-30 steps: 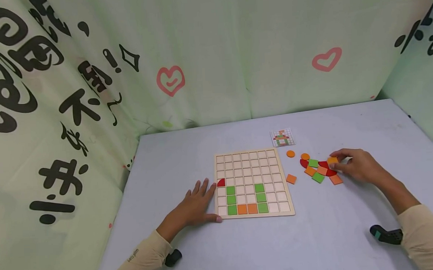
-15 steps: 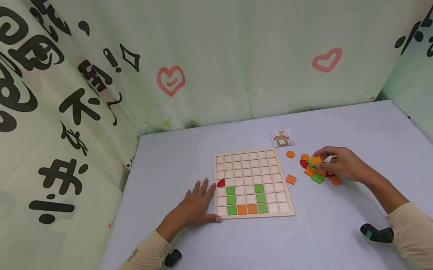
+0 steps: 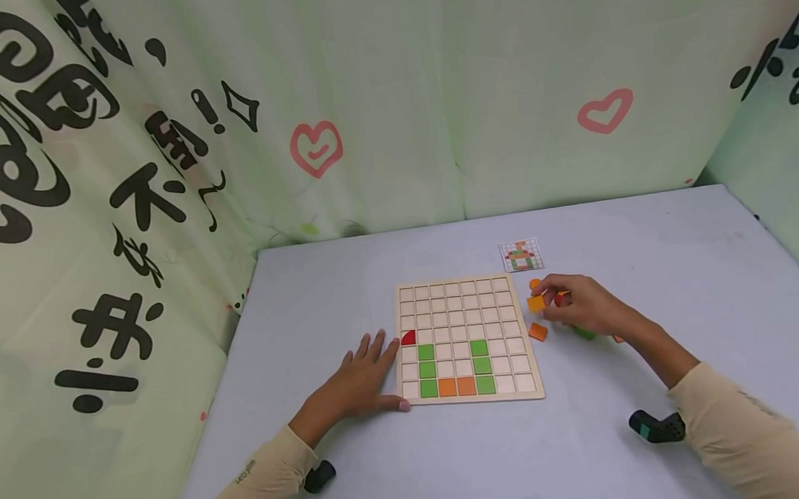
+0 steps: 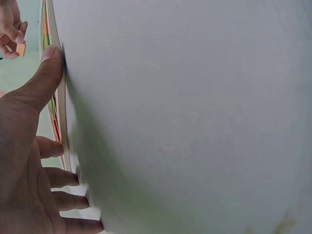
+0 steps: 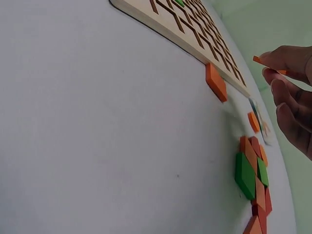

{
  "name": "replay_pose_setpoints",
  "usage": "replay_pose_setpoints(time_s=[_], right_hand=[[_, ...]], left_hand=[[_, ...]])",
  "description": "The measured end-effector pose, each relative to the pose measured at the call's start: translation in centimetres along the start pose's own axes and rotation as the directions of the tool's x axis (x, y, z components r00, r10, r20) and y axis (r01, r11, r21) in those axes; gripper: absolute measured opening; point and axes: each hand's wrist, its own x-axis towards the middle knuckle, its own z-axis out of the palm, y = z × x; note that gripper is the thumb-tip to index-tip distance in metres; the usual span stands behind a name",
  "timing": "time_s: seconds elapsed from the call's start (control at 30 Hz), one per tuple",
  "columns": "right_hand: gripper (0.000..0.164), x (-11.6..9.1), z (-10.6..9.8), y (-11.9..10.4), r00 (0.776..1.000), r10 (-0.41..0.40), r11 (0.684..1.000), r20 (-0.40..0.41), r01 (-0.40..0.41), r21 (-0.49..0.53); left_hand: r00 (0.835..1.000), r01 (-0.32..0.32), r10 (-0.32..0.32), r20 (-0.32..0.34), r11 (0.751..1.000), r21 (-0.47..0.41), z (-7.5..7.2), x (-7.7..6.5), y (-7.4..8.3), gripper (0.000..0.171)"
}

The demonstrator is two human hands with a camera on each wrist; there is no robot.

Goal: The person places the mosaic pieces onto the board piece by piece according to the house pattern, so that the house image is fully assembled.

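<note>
My right hand (image 3: 582, 301) pinches an orange square tile (image 3: 536, 304) between thumb and fingers, just off the right edge of the wooden grid board (image 3: 454, 316). In the right wrist view this tile (image 5: 257, 59) shows edge-on, raised above the table. My left hand (image 3: 361, 379) lies with straight, spread fingers along the board's left edge, its thumb (image 4: 48, 68) against the front left corner. On the board sit two columns of green squares (image 3: 427, 369), two orange squares (image 3: 447, 386) between them at the bottom, and a red quarter-round piece (image 3: 408, 338).
Below the right hand is a loose orange square (image 3: 538, 332); behind the fingertips, an orange disc (image 3: 534, 283). The hand partly covers a pile with green (image 5: 245, 175), red and orange tiles. A pattern card (image 3: 522, 255) lies behind the board. Curtains stand beyond the table.
My right hand has carried the orange square tile leftward, from over the pile to near the board's right edge. The left hand and the board have stayed put.
</note>
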Motion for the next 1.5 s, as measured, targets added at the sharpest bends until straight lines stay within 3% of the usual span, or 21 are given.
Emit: replay_pose_setpoints(time_s=[0.33,0.67,1.13,1.5], right_hand=[[0.028,2.3,3.5,-2.1,0.996,-0.058,0.998,0.061,0.060,-0.023],[0.026,4.2,6.4,-3.9,0.979,-0.161,0.986,0.123,0.164,-0.018],[0.026,5.6,9.2,-5.5,0.967,-0.180,0.984,0.181,0.177,0.032],[0.026,6.3,10.9,-6.4,0.977,-0.159,0.987,0.139,0.157,0.027]], left_hand=[[1.000,0.018,-0.018,0.000,1.000,0.007,0.0,0.0,0.1,0.111],[1.000,0.028,-0.028,-0.002,1.000,0.005,0.3,0.1,0.2,0.112],[1.000,0.023,-0.023,0.002,0.999,0.023,0.0,0.1,0.3,0.112],[1.000,0.024,-0.024,-0.001,1.000,0.014,-0.1,0.0,0.4,0.111]])
